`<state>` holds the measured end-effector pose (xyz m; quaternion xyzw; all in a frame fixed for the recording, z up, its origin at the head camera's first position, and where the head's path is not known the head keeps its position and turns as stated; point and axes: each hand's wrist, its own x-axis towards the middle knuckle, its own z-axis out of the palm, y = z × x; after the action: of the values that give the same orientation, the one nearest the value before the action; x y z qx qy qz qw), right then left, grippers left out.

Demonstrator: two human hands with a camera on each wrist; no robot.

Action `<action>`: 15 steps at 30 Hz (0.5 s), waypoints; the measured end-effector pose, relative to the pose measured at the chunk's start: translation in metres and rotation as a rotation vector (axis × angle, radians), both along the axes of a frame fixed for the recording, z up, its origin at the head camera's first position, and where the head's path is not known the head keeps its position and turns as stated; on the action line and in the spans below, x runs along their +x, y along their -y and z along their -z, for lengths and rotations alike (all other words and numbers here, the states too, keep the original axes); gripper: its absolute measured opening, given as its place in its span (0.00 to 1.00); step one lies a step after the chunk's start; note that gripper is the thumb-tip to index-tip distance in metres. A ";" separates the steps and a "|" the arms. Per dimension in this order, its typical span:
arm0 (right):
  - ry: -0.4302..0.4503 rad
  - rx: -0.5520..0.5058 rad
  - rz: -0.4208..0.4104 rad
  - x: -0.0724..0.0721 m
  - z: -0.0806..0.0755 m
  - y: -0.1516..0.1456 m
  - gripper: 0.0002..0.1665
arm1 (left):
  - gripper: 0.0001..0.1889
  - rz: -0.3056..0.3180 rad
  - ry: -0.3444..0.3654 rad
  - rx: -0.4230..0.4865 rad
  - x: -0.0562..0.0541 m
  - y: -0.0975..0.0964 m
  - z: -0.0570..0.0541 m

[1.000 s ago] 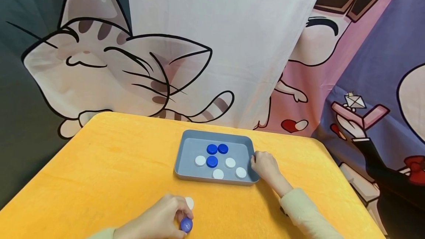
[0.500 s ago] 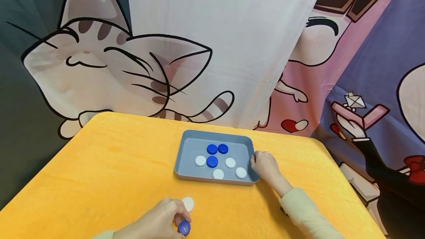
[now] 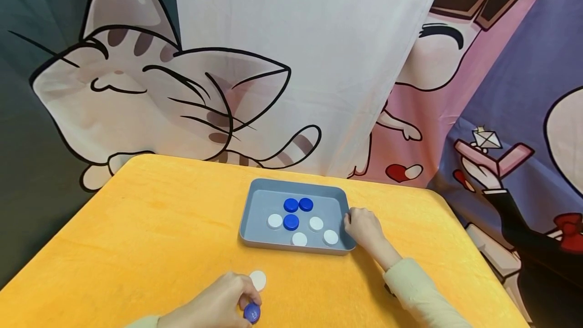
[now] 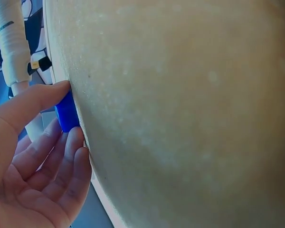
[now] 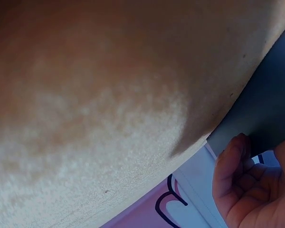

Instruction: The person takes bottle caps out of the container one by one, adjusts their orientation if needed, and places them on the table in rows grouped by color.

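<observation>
Low in the head view, my left hand (image 3: pixel 211 302) pinches a blue bottle cap (image 3: pixel 252 313) between thumb and fingers. The left wrist view has this blue cap (image 4: pixel 67 113) between thumb and fingertips, close against the table surface. Just beyond those fingers a white bottle cap (image 3: pixel 258 281) lies on the yellow cloth. My right hand (image 3: pixel 366 228) grips the right side of a shallow grey-blue tray (image 3: pixel 296 250), fingers curled at its wall. From the right wrist, part of the tray (image 5: pixel 270 95) shows beside the curled hand (image 5: pixel 251 185).
Inside the tray lie 3 blue caps (image 3: pixel 291 222) and several white caps (image 3: pixel 316 224), spread apart or touching. A yellow cloth (image 3: pixel 159 227) covers the table. Behind its far edge hangs a curtain (image 3: pixel 319 65) printed with cartoon figures.
My left hand has shifted slightly left and nearer with the blue cap, uncovering more of the white cap on the cloth. The right hand and tray have stayed still.
</observation>
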<state>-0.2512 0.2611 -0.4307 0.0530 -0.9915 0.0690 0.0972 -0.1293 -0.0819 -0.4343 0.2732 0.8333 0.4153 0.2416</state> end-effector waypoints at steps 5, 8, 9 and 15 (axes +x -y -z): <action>-0.002 0.000 -0.002 0.000 0.000 0.000 0.16 | 0.13 -0.007 -0.002 -0.005 0.000 0.000 -0.001; 0.001 -0.001 -0.001 0.000 0.000 0.000 0.16 | 0.13 -0.015 0.011 -0.006 0.000 0.000 -0.001; 0.003 -0.001 -0.001 0.000 0.001 0.000 0.15 | 0.13 -0.018 0.015 -0.006 0.000 0.000 -0.001; 0.010 0.005 0.006 0.000 0.001 0.000 0.15 | 0.13 -0.013 -0.020 -0.001 0.001 0.000 0.000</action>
<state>-0.2516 0.2606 -0.4316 0.0501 -0.9923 0.0667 0.0921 -0.1288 -0.0819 -0.4339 0.2718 0.8377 0.4139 0.2305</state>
